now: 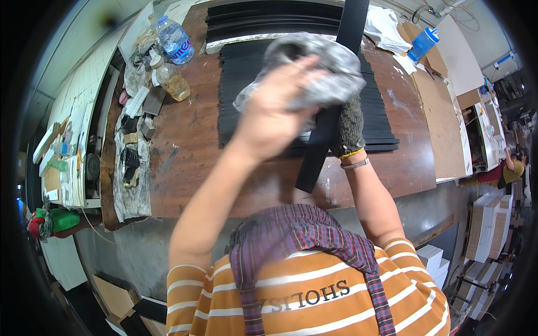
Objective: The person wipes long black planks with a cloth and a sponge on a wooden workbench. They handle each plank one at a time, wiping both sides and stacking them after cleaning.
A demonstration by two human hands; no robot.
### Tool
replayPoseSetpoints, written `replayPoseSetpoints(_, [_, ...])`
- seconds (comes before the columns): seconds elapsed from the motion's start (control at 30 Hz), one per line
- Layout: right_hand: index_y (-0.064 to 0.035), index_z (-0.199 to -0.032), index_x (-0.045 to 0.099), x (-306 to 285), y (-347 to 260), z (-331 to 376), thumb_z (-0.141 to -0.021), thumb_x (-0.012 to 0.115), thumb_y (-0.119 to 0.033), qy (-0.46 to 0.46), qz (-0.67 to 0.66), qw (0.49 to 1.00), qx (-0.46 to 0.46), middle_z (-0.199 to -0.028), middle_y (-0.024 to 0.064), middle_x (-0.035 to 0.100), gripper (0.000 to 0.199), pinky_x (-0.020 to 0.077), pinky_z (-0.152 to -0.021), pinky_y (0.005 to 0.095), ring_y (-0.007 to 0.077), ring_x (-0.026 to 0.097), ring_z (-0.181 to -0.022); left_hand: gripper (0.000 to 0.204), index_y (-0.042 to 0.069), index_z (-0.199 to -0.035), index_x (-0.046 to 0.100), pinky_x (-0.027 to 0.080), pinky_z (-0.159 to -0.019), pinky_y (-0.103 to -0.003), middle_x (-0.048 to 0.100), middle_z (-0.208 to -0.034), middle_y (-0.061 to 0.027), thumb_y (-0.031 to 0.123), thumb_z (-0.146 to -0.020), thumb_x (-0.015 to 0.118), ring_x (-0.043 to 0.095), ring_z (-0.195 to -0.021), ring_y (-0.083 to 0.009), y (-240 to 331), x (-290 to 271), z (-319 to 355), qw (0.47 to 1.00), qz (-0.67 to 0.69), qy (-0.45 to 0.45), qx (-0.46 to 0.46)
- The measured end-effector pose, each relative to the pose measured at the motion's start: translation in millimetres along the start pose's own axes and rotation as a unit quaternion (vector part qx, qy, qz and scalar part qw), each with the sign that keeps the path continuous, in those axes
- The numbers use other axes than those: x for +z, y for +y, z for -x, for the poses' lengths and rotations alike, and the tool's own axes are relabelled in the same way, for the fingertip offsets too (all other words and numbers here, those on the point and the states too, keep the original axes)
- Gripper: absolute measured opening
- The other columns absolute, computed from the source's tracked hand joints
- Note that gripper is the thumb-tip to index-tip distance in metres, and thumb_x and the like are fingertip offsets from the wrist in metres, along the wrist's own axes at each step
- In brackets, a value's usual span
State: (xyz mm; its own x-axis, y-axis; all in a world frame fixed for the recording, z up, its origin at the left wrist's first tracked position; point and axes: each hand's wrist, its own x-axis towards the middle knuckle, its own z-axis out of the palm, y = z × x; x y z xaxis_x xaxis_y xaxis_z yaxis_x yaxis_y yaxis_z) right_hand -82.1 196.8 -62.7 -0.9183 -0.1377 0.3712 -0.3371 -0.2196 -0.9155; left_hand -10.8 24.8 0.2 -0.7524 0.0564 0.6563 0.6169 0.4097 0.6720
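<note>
My bare left hand [266,115], smeared by motion, presses a crumpled grey-and-white rag [336,70] against a long flat black strip [315,159]. The strip slants from the top of the view down toward my body, above the table. A dark knitted glove with a yellow cuff covers my right hand [351,126], which grips the strip from its right side; the strip and rag hide its fingers. Beneath both hands lies a wide row of similar black strips [238,84], side by side on the brown table [188,185].
More black strips [274,17] are piled at the far end. Along the left stand a large water bottle [175,40] and a bottle of yellowish liquid [170,78]. A blue bottle [423,43] and white cloth [386,29] are at the far right. Another person [507,171] is farther right.
</note>
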Motion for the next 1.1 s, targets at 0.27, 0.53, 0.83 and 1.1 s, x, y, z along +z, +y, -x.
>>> replayPoseSetpoints(0.27, [-0.0015,-0.114,0.055,-58.2,-44.9,-36.6,-0.098,0.042,-0.066,0.087,-0.336,0.927,0.145,-0.076,0.0072,0.058,0.068,0.0484,-0.057,0.0405,0.0230,0.057,-0.060,0.048,0.008,-0.120,0.071,0.055,-0.099,-0.039,0.071,-0.123,-0.0068,-0.006,-0.076,0.059,0.066,-0.116,-0.0320,-23.7,-13.1,175.8,0.955,-0.087,-0.272,-0.085])
replayPoseSetpoints(0.53, [-0.0012,-0.112,0.063,-1.8,-21.2,-10.3,-0.105,0.052,-0.033,0.169,-0.202,0.961,0.081,-0.089,0.0070,0.065,0.034,0.0561,-0.069,0.0325,0.0175,0.064,-0.075,0.054,0.007,-0.131,0.064,0.052,-0.101,-0.039,0.061,-0.137,-0.0164,0.002,-0.077,0.069,0.061,-0.121,-0.0357,25.2,5.8,30.6,0.998,0.004,0.014,-0.058])
replayPoseSetpoints(0.83, [-0.0021,-0.115,0.058,-38.4,-35.8,-4.1,-0.102,0.054,-0.030,0.128,-0.377,0.914,0.071,-0.085,0.0111,0.062,0.031,0.0553,-0.076,0.0502,0.0305,0.065,-0.080,0.038,-0.001,-0.113,0.071,0.054,-0.094,-0.037,0.069,-0.122,-0.0170,-0.008,-0.078,0.059,0.068,-0.106,-0.0254,-3.2,-37.6,166.7,0.903,-0.045,-0.094,-0.417])
replayPoseSetpoints(1.1, [-0.0040,-0.120,0.058,24.5,-24.4,41.0,-0.100,0.060,-0.018,0.062,-0.454,0.866,0.201,-0.107,0.0125,0.068,0.025,0.0508,-0.103,0.0466,0.0311,0.064,-0.108,0.034,-0.001,-0.117,0.057,0.059,-0.086,-0.042,0.067,-0.112,-0.0136,0.021,-0.095,0.071,0.069,-0.099,-0.0262,-18.3,-23.0,153.9,0.725,0.514,0.226,-0.400])
